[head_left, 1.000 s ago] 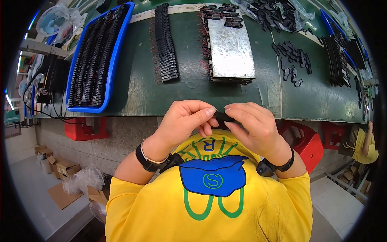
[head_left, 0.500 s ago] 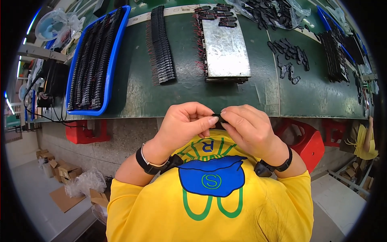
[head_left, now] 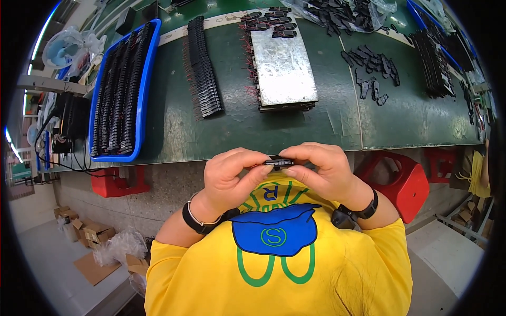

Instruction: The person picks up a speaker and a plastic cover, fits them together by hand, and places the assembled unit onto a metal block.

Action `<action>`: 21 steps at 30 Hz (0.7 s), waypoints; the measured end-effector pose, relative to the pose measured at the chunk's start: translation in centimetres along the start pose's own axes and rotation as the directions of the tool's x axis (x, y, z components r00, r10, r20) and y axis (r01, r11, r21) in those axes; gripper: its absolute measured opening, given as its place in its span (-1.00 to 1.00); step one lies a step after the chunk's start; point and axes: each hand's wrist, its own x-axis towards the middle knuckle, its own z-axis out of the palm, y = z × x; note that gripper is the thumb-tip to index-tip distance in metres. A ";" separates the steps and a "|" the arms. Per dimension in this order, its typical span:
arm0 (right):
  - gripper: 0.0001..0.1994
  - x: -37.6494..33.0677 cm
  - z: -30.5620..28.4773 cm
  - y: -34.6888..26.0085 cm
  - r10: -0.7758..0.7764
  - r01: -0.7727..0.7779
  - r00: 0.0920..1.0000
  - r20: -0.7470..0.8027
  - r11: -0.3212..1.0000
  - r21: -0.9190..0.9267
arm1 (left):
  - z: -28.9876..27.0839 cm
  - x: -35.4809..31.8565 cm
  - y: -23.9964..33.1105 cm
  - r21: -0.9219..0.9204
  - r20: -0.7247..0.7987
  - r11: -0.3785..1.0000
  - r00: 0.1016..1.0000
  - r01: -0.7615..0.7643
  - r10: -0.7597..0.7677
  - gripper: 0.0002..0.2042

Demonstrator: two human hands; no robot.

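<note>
Just off the near edge of the green table (head_left: 242, 137), my two hands hold a small black plastic part (head_left: 278, 164) between them. My left hand (head_left: 230, 176) pinches its left end with thumb and forefinger. The right end is pinched by my right hand (head_left: 324, 169) in the same way. A narrow pale strip shows on the part's face. Beyond my hands lies a stack of silver metal plates (head_left: 284, 68), with several small black parts (head_left: 283, 26) on its far end and red wires sticking out along its left side.
A long row of black parts with wires (head_left: 203, 68) lies left of the plates. Farther left, a blue tray (head_left: 141, 121) holds packed rows. Loose black pieces (head_left: 374, 63) lie to the right, below a plastic bag (head_left: 387, 10). Red stools (head_left: 406, 189) stand under the table.
The black part has come into fuller view between my fingertips, which have spread apart along it. My hands sit slightly lower in the picture, and the whole view has shifted a little.
</note>
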 end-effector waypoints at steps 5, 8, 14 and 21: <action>-0.80 -0.1 0.2 0.7 -0.120 0.117 0.992 -0.026 0.989 -0.093 | 0.2 0.4 -0.1 0.125 -0.013 0.980 0.988 -0.154 0.157 -0.86; -0.82 -0.2 0.2 0.9 -0.191 0.183 0.980 -0.058 0.976 -0.116 | 0.3 0.6 -0.4 0.171 -0.007 0.963 0.977 -0.207 0.212 -0.85; -0.84 0.0 0.4 1.4 -0.248 0.241 0.966 -0.067 0.965 -0.102 | 0.2 0.8 -0.9 0.194 0.049 0.947 0.966 -0.257 0.253 -0.87; -0.82 0.2 0.7 1.7 -0.343 0.336 0.937 -0.061 0.937 -0.098 | 0.3 1.0 -0.8 0.148 0.062 0.936 0.948 -0.319 0.314 -0.89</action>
